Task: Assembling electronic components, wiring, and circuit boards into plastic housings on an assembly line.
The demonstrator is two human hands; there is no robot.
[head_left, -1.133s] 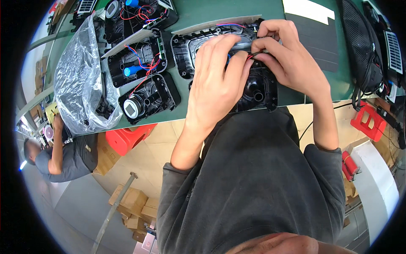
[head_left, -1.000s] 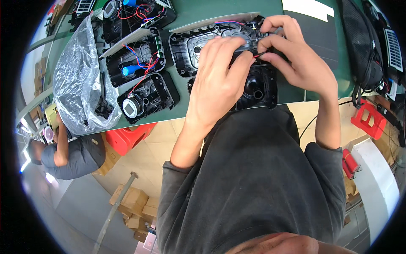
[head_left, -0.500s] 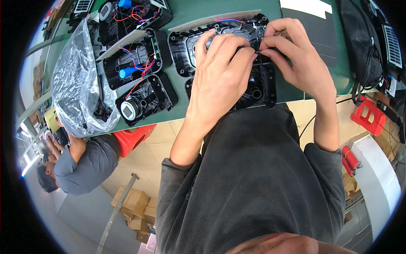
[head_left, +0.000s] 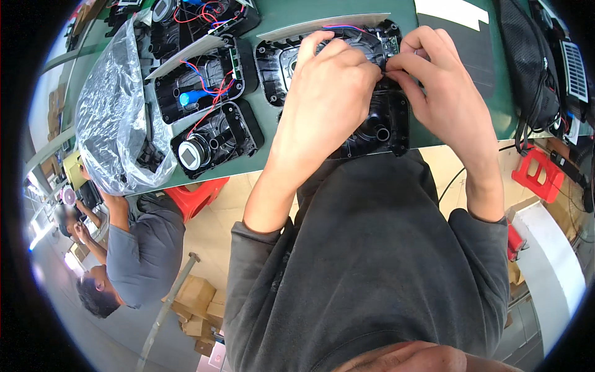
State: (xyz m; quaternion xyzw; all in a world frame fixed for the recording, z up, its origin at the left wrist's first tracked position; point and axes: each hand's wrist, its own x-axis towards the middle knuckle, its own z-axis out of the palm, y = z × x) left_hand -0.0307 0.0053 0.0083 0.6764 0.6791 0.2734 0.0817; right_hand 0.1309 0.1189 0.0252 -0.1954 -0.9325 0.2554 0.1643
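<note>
An open black plastic housing [head_left: 268, 82] lies on the green table before me, a flat grey panel [head_left: 322, 25] standing along its far edge. Red and blue wires [head_left: 344, 27] run inside that edge, and a small circuit board [head_left: 393, 44] sits at its right end. My left hand [head_left: 331, 93] reaches over the housing, thumb and forefinger pinched near its right side. Fingertip to fingertip with it, my right hand [head_left: 437, 80] is also pinched; what lies between them is too small to make out. A second black shell [head_left: 387, 127] lies nearer me, partly covered by my left hand.
Left stand further open housings with wires, a blue cylinder [head_left: 193, 97] and a round white-rimmed part [head_left: 193, 154], beside a clear plastic bag [head_left: 108, 124]. Dark sheets [head_left: 474, 68] and a black mesh bag [head_left: 527, 68] lie right. A co-worker [head_left: 145, 248] sits left; red stools [head_left: 538, 173] stand below.
The view has shifted slightly, so the housings sit a little further right. My left fingers have drawn closer together; both hands stay at the same spot. The co-worker has leaned differently.
</note>
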